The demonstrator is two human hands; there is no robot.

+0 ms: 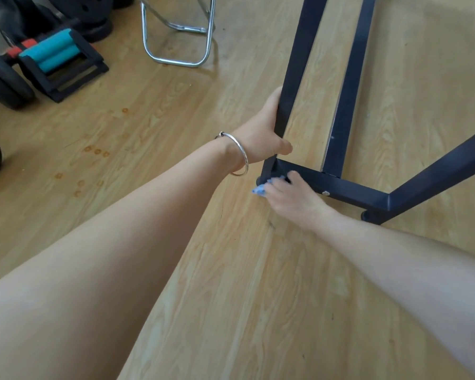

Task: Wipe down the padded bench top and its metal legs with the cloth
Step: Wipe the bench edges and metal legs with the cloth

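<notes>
Two bare forearms are seen nearest the lens: the left forearm (107,256) fills the lower left of the frame and the right forearm (409,264) enters from the lower right. Both are extended over a light wood-grain floor (176,119), by which most of the picture is covered (faint ring-shaped marks are visible at centre left). The dark metal legs (299,50) of the bench are located in the upper right and centre right. A slanted upright is joined at floor level to a horizontal base bar (354,189), from which a second bar runs toward the top of the frame. Gym equipment (52,53) with teal rollers is stored in the upper left corner, and a chrome tube frame (176,58) is placed at top centre. The left hand (266,133) is clamped around the slanted upright just above the corner joint. The right hand (291,198) is closed on a blue cloth (259,190), which is pressed against the base bar at that corner, just below the left hand. A metal bangle (242,152) is worn on the left wrist. A small bolt head (325,193) is set in the base bar, right of the right hand.
</notes>
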